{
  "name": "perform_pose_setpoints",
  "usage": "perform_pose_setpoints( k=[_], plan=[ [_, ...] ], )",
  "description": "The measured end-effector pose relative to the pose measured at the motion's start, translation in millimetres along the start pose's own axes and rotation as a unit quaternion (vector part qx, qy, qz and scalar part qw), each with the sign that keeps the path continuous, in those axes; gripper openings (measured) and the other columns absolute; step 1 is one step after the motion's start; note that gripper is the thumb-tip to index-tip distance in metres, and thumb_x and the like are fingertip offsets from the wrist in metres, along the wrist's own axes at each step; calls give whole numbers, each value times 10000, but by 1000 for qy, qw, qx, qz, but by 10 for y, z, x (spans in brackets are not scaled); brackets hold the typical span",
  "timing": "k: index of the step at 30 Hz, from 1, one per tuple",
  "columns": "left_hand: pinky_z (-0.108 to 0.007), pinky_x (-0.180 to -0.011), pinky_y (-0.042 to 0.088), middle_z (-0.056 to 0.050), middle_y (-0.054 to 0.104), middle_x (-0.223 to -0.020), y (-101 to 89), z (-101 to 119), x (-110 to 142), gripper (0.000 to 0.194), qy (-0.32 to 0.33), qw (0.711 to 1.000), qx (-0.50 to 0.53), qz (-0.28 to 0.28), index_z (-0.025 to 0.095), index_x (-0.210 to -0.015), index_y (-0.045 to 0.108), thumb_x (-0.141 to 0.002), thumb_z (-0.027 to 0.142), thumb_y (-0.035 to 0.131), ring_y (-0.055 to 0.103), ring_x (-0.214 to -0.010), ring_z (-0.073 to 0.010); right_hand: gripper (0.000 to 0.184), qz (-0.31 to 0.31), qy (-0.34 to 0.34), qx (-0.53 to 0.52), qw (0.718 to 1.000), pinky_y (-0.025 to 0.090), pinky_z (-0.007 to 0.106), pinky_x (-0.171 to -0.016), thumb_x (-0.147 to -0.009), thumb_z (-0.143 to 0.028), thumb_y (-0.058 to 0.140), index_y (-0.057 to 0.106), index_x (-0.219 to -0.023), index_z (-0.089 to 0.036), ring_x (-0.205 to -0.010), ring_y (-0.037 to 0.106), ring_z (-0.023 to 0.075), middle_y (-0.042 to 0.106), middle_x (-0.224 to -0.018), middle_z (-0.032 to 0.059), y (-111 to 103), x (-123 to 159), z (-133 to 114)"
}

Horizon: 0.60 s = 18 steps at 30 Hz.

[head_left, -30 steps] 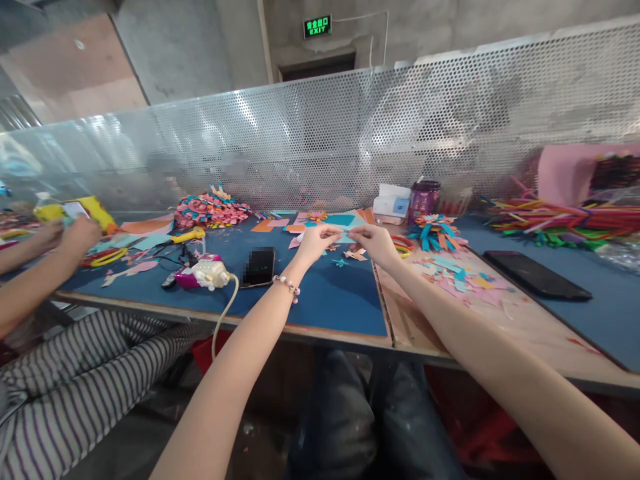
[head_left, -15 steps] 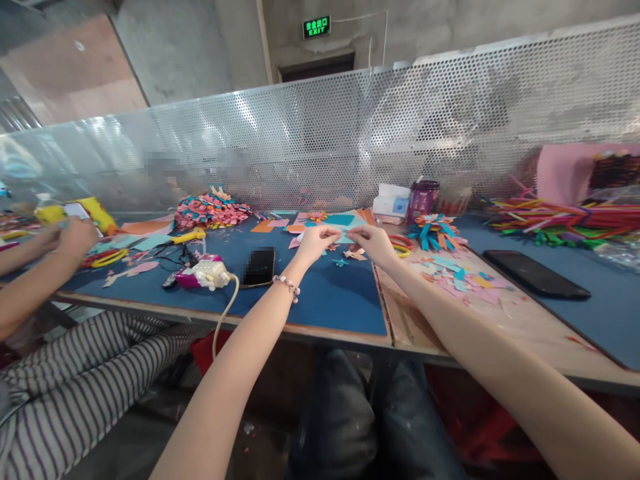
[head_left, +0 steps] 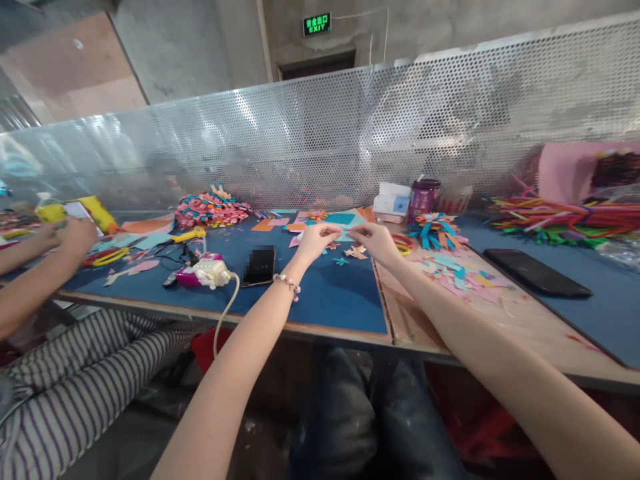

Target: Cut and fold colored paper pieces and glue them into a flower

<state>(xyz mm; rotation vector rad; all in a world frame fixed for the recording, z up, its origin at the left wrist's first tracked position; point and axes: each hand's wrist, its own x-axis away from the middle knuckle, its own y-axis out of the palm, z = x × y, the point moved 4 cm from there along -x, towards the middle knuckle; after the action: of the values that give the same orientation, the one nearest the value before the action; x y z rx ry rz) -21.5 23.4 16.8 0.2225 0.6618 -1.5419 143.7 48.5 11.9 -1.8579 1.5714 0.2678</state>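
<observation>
Above the blue table mat (head_left: pixel 345 303), my left hand (head_left: pixel 317 241) and my right hand (head_left: pixel 376 241) face each other, fingertips close together. Both pinch a small light-blue piece of paper (head_left: pixel 346 235), largely covered by the fingers. Just below it lie a small teal paper star (head_left: pixel 341 261) and a peach paper cutout (head_left: pixel 356 252). Behind my hands are sheets of teal, orange and pink paper (head_left: pixel 345 219), with an orange paper flower (head_left: pixel 317 216) on them.
Left of my arm are a phone (head_left: pixel 259 265), a power strip (head_left: pixel 207 272) with its cable, and a yellow glue gun (head_left: pixel 189 235). A pink and blue paper pile (head_left: pixel 213 208) stands behind. Rightward are paper scraps (head_left: pixel 463 275) and a black phone (head_left: pixel 537 272). A co-worker's hands (head_left: pixel 77 233) are far left.
My hands stay almost in place, still pinching the light-blue paper, with only slight finger movement. The co-worker's hands at the left have shifted slightly.
</observation>
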Motion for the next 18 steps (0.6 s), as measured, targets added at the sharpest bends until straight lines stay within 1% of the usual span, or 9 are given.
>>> perform_pose_setpoints(
  k=[5,9,11,13,16,18],
  plan=[
    [-290,-690,525,-97,706,-882,-8,-44,-12,148,10,1000,-15,-19,115,-890,684,-784,212,655,641,-717,-142,164,-1,0,16,1000,481,258,-559,-760,-285,667,695,-821,-135,-578,641,168,672,-661,40,0,-10,6],
    [-276,-631,510,-79,685,-845,17,-168,-42,148,3,998,-17,-57,120,-897,651,-785,217,643,622,-673,-134,129,-13,-13,50,999,473,260,-583,-758,-254,659,700,-792,-137,-580,627,159,681,-686,42,2,14,-23],
    [-271,-624,497,-62,670,-792,26,-227,-60,123,11,997,-49,-65,124,-853,641,-782,224,643,609,-663,-134,109,-30,-19,65,997,466,255,-585,-761,-229,645,701,-783,-139,-582,619,153,684,-697,42,11,30,-47],
    [-280,-676,493,-58,671,-801,33,-251,-70,99,36,993,-90,-67,130,-828,644,-772,211,648,615,-714,-144,97,-53,-32,91,994,457,250,-584,-768,-203,628,705,-772,-144,-579,608,149,678,-677,34,23,40,-74],
    [-295,-750,483,-62,688,-837,48,-236,-60,75,65,984,-146,-80,142,-826,668,-771,183,637,626,-790,-163,87,-77,-76,148,983,449,250,-616,-763,-168,627,709,-735,-161,-610,594,148,672,-667,21,44,39,-105],
    [-296,-747,481,-61,693,-819,49,-206,-46,69,65,980,-170,-83,145,-810,679,-770,176,632,628,-783,-168,79,-80,-85,160,980,454,251,-639,-762,-165,636,705,-726,-168,-632,590,147,672,-679,18,59,29,-92]
  ],
)
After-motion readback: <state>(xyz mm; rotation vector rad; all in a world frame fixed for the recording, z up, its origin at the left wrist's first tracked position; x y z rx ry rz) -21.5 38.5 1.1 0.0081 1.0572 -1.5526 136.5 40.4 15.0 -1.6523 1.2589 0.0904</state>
